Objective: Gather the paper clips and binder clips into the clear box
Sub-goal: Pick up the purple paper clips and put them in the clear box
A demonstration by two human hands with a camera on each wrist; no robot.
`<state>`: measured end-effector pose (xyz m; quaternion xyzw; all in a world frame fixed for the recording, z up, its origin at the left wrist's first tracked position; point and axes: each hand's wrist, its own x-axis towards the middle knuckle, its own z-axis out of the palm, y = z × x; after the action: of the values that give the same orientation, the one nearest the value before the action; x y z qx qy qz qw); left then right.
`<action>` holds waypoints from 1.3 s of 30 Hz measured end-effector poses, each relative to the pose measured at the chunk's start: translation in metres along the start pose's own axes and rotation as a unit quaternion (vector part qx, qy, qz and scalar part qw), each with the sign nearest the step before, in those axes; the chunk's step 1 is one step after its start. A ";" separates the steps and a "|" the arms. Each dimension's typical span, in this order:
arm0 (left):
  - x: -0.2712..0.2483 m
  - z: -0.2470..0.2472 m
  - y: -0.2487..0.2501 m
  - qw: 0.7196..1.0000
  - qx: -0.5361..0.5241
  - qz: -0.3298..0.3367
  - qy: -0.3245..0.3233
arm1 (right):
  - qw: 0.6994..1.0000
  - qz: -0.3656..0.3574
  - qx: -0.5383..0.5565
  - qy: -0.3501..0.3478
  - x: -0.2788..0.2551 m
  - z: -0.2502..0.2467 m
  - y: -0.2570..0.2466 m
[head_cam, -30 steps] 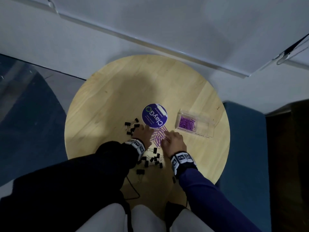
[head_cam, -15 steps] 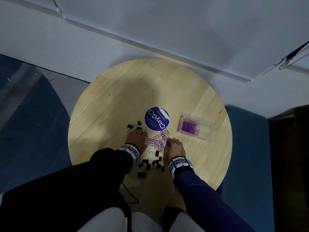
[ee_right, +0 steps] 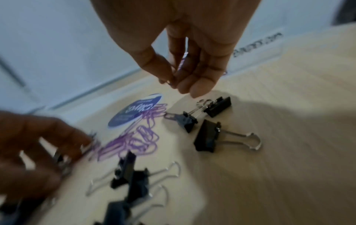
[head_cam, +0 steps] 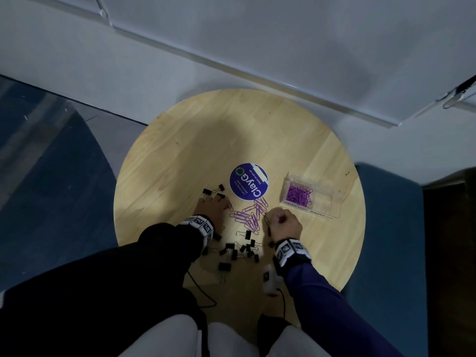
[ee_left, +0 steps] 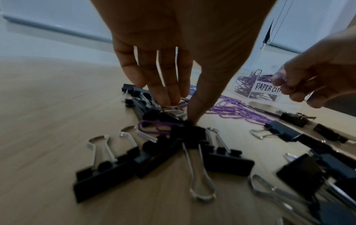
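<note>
A round wooden table point(head_cam: 180, 155) carries the whole scatter; the clear box point(head_cam: 332, 202) sits on its right side, already holding a heap of purple paper clips and labelled "PAPER CLIPS" on its near wall; just left of the box lies a round purple sticker point(head_cam: 248, 181). Loose purple paper clips point(head_cam: 248, 215) lie in a tangle between the two hands, just below the sticker and near the box but outside it; black binder clips point(head_cam: 239, 249) lie in a cluster nearer the person, with a few more point(head_cam: 212, 191) beyond the left fingertips. The left hand point(head_cam: 211, 208) reaches down to the table with fingers extended and close together, their tips on the silver wire handles of some binder clips, the thumb tip down on another black clip; whether it actually grips any of them I cannot tell. The right hand point(head_cam: 284, 224) is raised slightly off the wood, its fingers curled and its thumb and fingertips point(ee_right: 185, 82) pinched together on something thin, with a trace of purple between them, too blurred to name for certain.
</note>
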<state>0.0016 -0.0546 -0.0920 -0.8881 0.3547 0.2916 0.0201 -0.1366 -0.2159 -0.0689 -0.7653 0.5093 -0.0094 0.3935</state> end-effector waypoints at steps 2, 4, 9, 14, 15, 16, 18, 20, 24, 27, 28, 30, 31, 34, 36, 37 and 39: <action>0.001 -0.004 -0.002 1.000 0.005 0.002 0.021 | 0.992 0.091 0.086 -0.019 0.005 -0.006 0.002; 0.006 -0.008 -0.001 0.998 0.022 0.017 0.048 | 0.959 0.164 0.220 -0.065 0.003 -0.011 0.000; 0.025 -0.017 0.008 0.990 0.129 0.058 -0.001 | 0.957 0.160 0.228 -0.086 0.003 -0.018 -0.008; 0.028 -0.014 0.016 0.973 0.203 0.112 -0.024 | 0.993 0.055 -0.079 -0.071 0.008 -0.007 0.002; 0.027 -0.014 0.016 0.971 0.206 0.116 -0.022 | 0.988 0.042 -0.127 -0.072 0.006 -0.006 0.001; 0.026 -0.013 0.016 0.971 0.205 0.117 -0.018 | 0.981 0.026 -0.177 -0.075 0.004 -0.005 -0.002; 0.025 -0.012 0.015 0.972 0.203 0.118 -0.004 | 0.961 0.005 -0.261 -0.095 0.003 0.000 -0.004; 0.023 -0.013 0.015 0.977 0.185 0.105 0.013 | 0.946 -0.010 -0.305 -0.106 0.002 0.005 -0.004; 0.020 -0.019 0.013 0.996 0.034 0.080 0.032 | 0.942 -0.052 -0.314 -0.107 -0.001 0.011 -0.001; 0.015 -0.027 0.007 0.974 -0.210 0.031 0.075 | 0.934 -0.059 -0.332 -0.115 0.000 0.014 -0.002; 0.013 -0.028 0.004 0.963 -0.254 0.014 0.094 | 0.933 -0.063 -0.336 -0.112 0.001 0.014 -0.002; 0.010 -0.029 -0.003 0.951 -0.288 -0.018 0.111 | 0.926 -0.087 -0.348 -0.116 0.002 0.012 -0.002; 0.009 -0.028 -0.007 0.950 -0.291 -0.040 0.109 | 0.921 -0.102 -0.355 -0.120 0.002 0.012 -0.002; 0.007 -0.022 -0.014 0.952 -0.271 -0.106 0.088 | 0.918 -0.113 -0.362 -0.113 0.000 0.013 -0.003; 0.006 -0.018 -0.012 0.965 -0.225 -0.117 0.068 | 0.916 -0.106 -0.370 -0.116 0.000 0.016 -0.003; 0.006 -0.016 -0.011 0.972 -0.201 -0.110 0.057 | 0.913 -0.105 -0.375 -0.125 0.001 0.017 -0.003; 0.003 -0.014 -0.008 0.982 -0.161 -0.091 0.031 | 0.907 -0.108 -0.379 -0.146 0.002 0.016 -0.003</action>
<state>0.0151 -0.0540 -0.0833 -0.9171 0.2213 0.3137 -0.1076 -0.1270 -0.2072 -0.0793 -0.9001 0.3252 0.2539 0.1402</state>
